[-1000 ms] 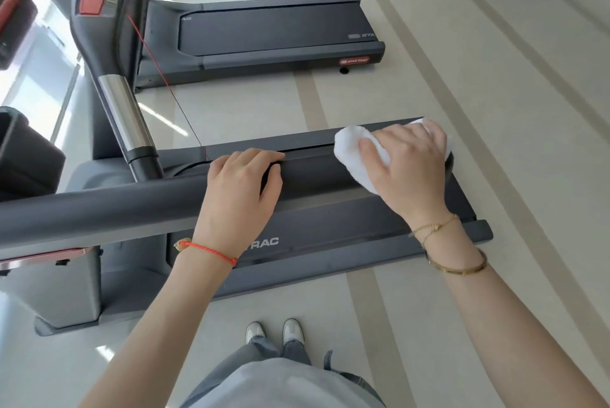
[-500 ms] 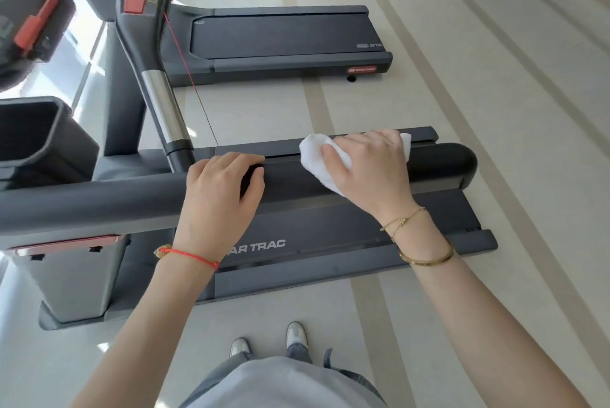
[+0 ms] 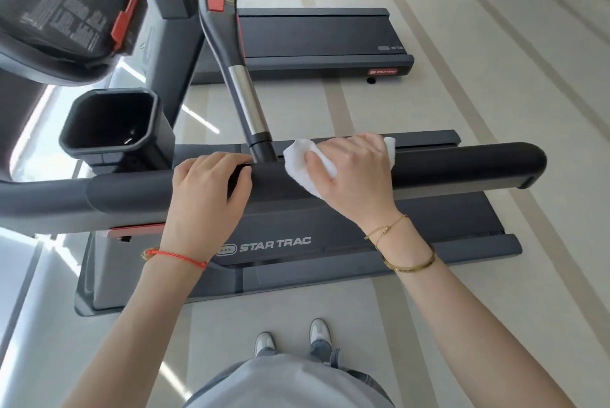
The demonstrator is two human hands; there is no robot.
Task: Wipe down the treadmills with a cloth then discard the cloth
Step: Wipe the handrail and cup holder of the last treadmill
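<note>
White cloth (image 3: 302, 162) lay pressed on the near treadmill's padded handrail (image 3: 462, 165), about mid-length, just beside the upright bar (image 3: 244, 87). Right hand (image 3: 353, 176) had fingers curled round the cloth and rail, clamped on it. Left hand (image 3: 206, 190) gripped the rail bare, fingers wrapped over. Wiping step looked underway; next move likely calls for sliding along toward the console end, then the far treadmill (image 3: 313, 41).
</note>
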